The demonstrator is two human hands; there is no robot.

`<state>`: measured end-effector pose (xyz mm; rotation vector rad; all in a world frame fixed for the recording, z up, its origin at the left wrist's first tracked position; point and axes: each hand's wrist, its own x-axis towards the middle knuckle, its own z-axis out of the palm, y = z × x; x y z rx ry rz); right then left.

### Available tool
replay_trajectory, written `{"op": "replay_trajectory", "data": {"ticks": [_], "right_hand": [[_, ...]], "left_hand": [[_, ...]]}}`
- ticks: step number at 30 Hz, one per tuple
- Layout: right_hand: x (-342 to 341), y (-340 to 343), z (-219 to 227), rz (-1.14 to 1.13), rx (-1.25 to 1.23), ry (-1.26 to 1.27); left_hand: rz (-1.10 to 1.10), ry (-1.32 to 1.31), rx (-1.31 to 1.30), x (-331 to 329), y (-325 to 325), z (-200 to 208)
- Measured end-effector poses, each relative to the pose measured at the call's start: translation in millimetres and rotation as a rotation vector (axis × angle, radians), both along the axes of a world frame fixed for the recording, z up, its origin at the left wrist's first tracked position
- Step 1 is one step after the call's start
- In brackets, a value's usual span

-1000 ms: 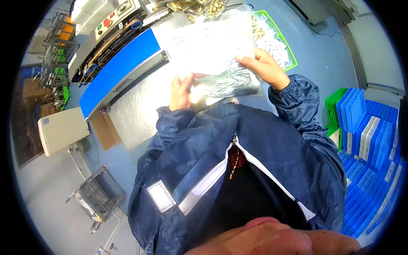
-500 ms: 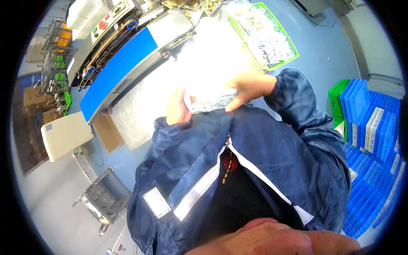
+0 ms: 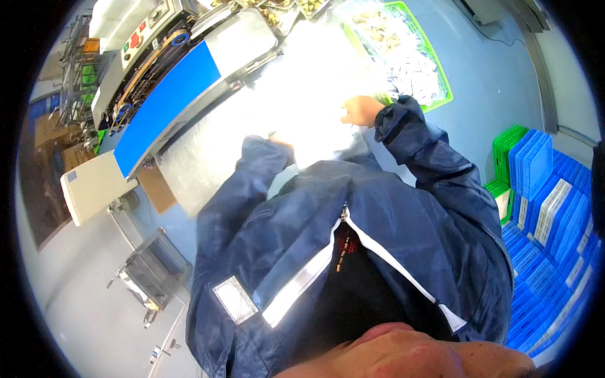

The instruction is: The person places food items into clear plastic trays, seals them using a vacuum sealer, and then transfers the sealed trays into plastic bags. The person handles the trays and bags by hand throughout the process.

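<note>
Conveyor belting (image 3: 167,101), blue and slanting along the machine at my left, runs past a control panel with coloured buttons (image 3: 140,39), set there within reach of whoever stands where I stand. Nearer me, my left hand (image 3: 282,140) is mostly hidden behind its own dark sleeve; only a sliver shows at the edge of the pale sheet or bag (image 3: 318,135), so I cannot tell whether that grip is closed on it. The sheet lies washed out by glare on the steel bench (image 3: 189,170), right in front of my chest. My right hand (image 3: 360,110) rests on the sheet's far corner, fingers curled, apparently pinching it, which would keep the thin material flat. Beyond it sits a green crate (image 3: 435,75) of small packets; stacked blue crates (image 3: 542,189) stand at my right.
</note>
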<state>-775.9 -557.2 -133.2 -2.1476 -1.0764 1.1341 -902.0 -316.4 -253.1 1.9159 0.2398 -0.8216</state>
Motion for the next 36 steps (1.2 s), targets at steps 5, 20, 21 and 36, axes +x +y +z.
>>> {"op": "replay_trajectory", "data": {"ticks": [5,20,21,36], "right_hand": [[22,24,-78,-0.273,0.278,-0.477],[113,59,-116,0.088,0.188,-0.425],[118,64,-109,0.026,0.224,-0.395],[126,69,-117,-0.331,0.336,-0.838]], "left_hand": [[0.117,-0.266,0.388,27,-36,14],[0.653,-0.531,0.606,52,-79,-17],[0.694,-0.543,0.593,47,-83,-18],[1.198,-0.417,0.075,41,-48,-12]]}}
